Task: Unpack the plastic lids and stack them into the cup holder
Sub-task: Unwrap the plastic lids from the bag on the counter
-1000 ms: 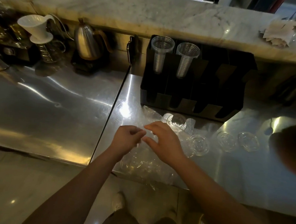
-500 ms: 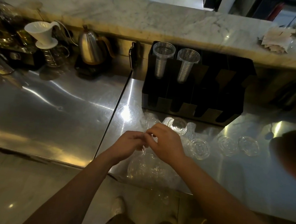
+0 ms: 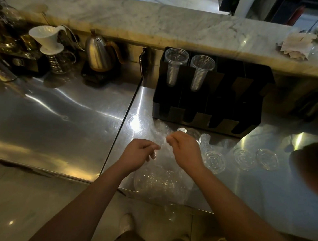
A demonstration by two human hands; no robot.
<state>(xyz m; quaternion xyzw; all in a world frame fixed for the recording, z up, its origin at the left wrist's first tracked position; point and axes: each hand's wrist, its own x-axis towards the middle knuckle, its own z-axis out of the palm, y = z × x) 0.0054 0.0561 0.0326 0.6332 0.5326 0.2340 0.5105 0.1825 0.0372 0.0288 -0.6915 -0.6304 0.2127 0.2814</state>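
A clear plastic bag (image 3: 161, 180) with plastic lids inside lies at the steel counter's front edge. My left hand (image 3: 139, 154) and my right hand (image 3: 185, 150) each pinch the bag's top film, a small gap between them. Three loose clear lids lie flat to the right: one (image 3: 214, 160), another (image 3: 245, 158), a third (image 3: 266, 159). One more clear lid (image 3: 193, 133) sits just beyond my right hand. The black cup holder (image 3: 209, 93) stands behind, with two stacks of clear cups (image 3: 175, 67) in its left slots; its right slots look dark.
A steel kettle (image 3: 99, 54) on a scale, a white dripper (image 3: 46, 39) on a glass server and dark gear stand at the back left. A marble ledge (image 3: 161, 24) runs behind, with napkins (image 3: 296, 45) at the right. A dark round object (image 3: 313, 168) sits at the right edge.
My hands, which met at the bag's top half a second ago, have drawn a little apart, each still pinching the film. The view has shifted slightly.
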